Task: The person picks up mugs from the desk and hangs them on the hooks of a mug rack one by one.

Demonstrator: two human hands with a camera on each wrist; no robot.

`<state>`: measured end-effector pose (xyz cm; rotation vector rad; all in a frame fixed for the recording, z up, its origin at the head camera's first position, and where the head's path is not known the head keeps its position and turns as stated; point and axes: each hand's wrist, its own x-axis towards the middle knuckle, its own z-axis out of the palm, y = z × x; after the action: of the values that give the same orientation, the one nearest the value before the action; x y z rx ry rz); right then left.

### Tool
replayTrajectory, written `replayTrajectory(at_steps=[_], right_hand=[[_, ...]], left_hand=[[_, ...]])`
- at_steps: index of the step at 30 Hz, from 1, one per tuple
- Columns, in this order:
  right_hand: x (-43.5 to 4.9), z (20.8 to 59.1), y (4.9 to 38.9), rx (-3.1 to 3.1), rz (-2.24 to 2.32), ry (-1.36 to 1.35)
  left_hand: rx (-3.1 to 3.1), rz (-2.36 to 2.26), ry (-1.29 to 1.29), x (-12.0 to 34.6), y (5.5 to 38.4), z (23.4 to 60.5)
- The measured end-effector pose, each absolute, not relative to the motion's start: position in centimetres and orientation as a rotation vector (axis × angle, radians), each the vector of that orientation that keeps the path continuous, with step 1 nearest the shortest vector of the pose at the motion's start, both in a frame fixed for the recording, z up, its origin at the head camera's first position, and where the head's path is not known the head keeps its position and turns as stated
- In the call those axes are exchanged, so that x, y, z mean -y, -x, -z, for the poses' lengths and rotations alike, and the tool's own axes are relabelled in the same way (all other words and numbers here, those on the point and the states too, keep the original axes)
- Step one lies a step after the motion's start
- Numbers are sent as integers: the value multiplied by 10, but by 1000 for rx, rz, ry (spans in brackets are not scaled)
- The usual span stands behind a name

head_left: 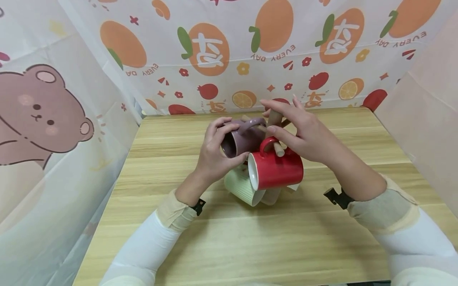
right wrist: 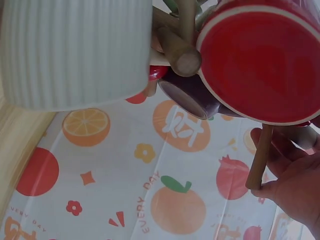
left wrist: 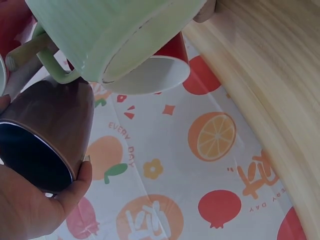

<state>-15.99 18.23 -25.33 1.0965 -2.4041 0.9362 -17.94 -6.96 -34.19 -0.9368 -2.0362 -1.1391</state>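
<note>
My left hand (head_left: 214, 153) grips a purple mug (head_left: 252, 141) around its rim, fingers on top and thumb below. The mug lies sideways, its handle up by a peg of a wooden mug tree (head_left: 274, 118). My right hand (head_left: 304, 129) holds the top of the tree, fingers around the post and thumb near a peg. On the front peg (head_left: 280, 151) hangs a red mug (head_left: 280, 171) by its handle. Lower down hangs a pale green ribbed mug (head_left: 241, 184). The left wrist view shows the purple mug's dark inside (left wrist: 35, 157).
A second red mug (left wrist: 170, 62) shows behind the green one in the left wrist view. A whitish ribbed mug (right wrist: 75, 55) fills the upper left of the right wrist view. The wooden table (head_left: 229, 246) meets a fruit-printed curtain (head_left: 222, 87) at the back.
</note>
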Motion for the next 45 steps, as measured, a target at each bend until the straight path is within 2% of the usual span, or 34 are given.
replayTrajectory(at_steps=[14,28,45], right_hand=[[-191,263,149,2434,-1005,-1018],[-204,277,133,2523,-1197,-742],[-205,293,129,2519,-1215,-822]], left_hand=[[2080,1220,1015,72,181,341],[2101,1204,1111,76,182,341],[2096,1226,1103,73,181,350]])
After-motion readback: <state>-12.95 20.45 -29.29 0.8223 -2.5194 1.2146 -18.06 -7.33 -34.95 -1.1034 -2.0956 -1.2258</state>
